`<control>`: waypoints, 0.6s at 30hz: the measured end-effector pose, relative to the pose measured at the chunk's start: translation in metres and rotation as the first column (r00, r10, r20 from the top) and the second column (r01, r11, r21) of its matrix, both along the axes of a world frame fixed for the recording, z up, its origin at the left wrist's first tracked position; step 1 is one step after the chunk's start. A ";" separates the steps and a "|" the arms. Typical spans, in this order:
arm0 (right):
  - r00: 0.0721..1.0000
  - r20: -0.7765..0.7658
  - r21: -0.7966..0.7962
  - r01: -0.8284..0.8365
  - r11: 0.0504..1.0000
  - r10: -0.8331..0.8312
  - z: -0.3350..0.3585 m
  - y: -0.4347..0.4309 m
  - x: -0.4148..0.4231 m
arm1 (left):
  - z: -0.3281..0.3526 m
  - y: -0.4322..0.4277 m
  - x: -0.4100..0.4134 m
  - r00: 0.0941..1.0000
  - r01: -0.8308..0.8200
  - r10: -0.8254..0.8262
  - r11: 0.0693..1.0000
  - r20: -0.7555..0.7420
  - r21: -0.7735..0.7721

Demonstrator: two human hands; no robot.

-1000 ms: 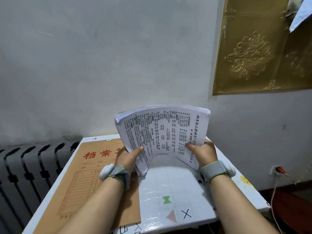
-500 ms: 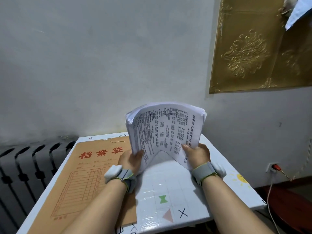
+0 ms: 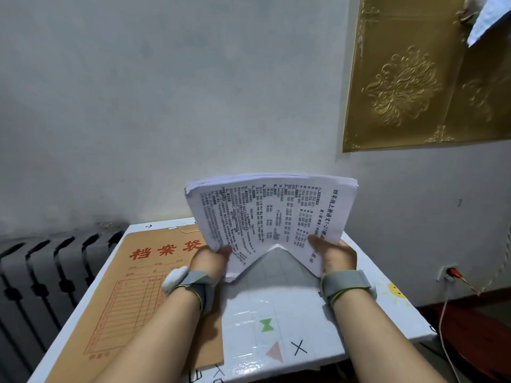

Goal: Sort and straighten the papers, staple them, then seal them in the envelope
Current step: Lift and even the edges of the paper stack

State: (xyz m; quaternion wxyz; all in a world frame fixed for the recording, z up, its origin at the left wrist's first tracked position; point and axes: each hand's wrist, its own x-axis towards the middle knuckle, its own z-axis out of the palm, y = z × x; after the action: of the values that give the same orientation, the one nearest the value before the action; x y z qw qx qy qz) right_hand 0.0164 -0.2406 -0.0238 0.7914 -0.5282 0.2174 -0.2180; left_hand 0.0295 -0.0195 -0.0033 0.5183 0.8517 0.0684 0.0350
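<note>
A thick stack of printed white papers (image 3: 273,214) stands upright above the table, bowed into an arch. My left hand (image 3: 207,261) grips its lower left corner with the thumb on the front sheet. My right hand (image 3: 336,254) grips the lower right corner the same way. The stack's lower corners reach down to the table top. A brown file envelope (image 3: 132,294) with red characters lies flat on the left half of the table, partly under my left forearm. No stapler is in view.
The small white table (image 3: 276,313) has coloured shape marks near its front edge. A dark radiator (image 3: 41,272) stands to the left. A wall socket with a red plug (image 3: 450,272) and a cord hangs at the right. A gold panel (image 3: 431,73) hangs on the wall.
The stack stays arched between both hands with the same grips. Its arch narrowed half a second ago and has spread wider again.
</note>
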 end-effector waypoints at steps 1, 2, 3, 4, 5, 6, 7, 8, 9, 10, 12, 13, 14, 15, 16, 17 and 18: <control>0.999 0.036 0.077 -0.011 0.997 0.009 0.002 -0.001 -0.001 | 0.000 0.002 0.001 1.000 0.025 -0.025 0.994 0.001 -0.104; 0.999 0.051 0.126 -0.023 0.992 0.016 0.003 -0.002 0.000 | -0.002 0.003 0.003 0.999 0.033 -0.031 0.978 0.012 -0.208; 0.998 0.066 0.161 -0.030 0.986 0.020 0.005 -0.004 0.000 | -0.003 0.003 0.004 0.999 0.035 -0.035 0.953 0.006 -0.300; 0.996 0.091 0.198 -0.038 0.980 0.021 0.007 -0.005 0.001 | -0.003 0.004 0.004 0.999 0.039 -0.046 0.918 -0.008 -0.394; 0.993 0.115 0.273 -0.054 0.960 0.023 0.011 -0.007 0.001 | 0.000 0.003 0.000 0.998 0.031 -0.055 0.873 -0.035 -0.487; 0.989 0.142 0.347 -0.078 0.934 0.030 0.014 -0.010 0.003 | 0.004 0.002 -0.005 0.992 0.026 -0.087 0.836 -0.087 -0.548; 0.987 0.154 0.404 -0.103 0.909 0.043 0.015 -0.012 0.006 | 0.008 0.001 -0.009 0.977 0.044 -0.156 0.811 -0.145 -0.583; 0.984 0.166 0.431 -0.131 0.893 0.064 0.016 -0.012 0.009 | 0.011 0.001 -0.013 0.960 0.050 -0.209 0.783 -0.186 -0.620; 0.977 0.186 0.443 -0.175 0.879 0.101 0.018 -0.011 0.011 | 0.014 -0.001 -0.016 0.944 0.051 -0.247 0.764 -0.219 -0.644; 0.968 0.211 0.441 -0.218 0.871 0.135 0.019 -0.007 0.013 | 0.016 -0.001 -0.016 0.932 0.060 -0.281 0.742 -0.229 -0.668; 0.953 0.237 0.450 -0.279 0.848 0.187 0.020 0.009 0.016 | 0.018 -0.005 -0.019 0.919 0.055 -0.312 0.707 -0.241 -0.705; 0.950 0.234 0.465 -0.295 0.835 0.205 0.021 0.018 0.015 | 0.016 -0.009 -0.020 0.912 0.048 -0.325 0.691 -0.250 -0.722; 0.946 0.235 0.481 -0.313 0.819 0.223 0.023 0.028 0.014 | 0.016 -0.014 -0.022 0.907 0.044 -0.339 0.666 -0.250 -0.745; 0.940 0.233 0.494 -0.335 0.802 0.250 0.024 0.037 0.012 | 0.013 -0.019 -0.025 0.905 0.046 -0.352 0.640 -0.239 -0.767; 0.937 0.219 0.489 -0.347 0.801 0.272 0.024 0.044 0.012 | 0.010 -0.024 -0.028 0.909 0.041 -0.351 0.611 -0.224 -0.791; 0.941 0.191 0.478 -0.338 0.811 0.279 0.022 0.047 0.014 | 0.005 -0.027 -0.032 0.916 0.042 -0.345 0.586 -0.203 -0.809; 0.948 0.149 0.447 -0.317 0.836 0.281 0.022 0.048 0.016 | 0.001 -0.029 -0.035 0.922 0.051 -0.343 0.570 -0.182 -0.820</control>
State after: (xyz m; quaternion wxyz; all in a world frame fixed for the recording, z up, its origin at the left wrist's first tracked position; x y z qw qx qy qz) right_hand 0.0329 -0.1926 -0.0022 0.9268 -0.3414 0.1475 -0.0533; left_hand -0.0056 -0.0484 -0.0026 0.8272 0.5223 0.0633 -0.1973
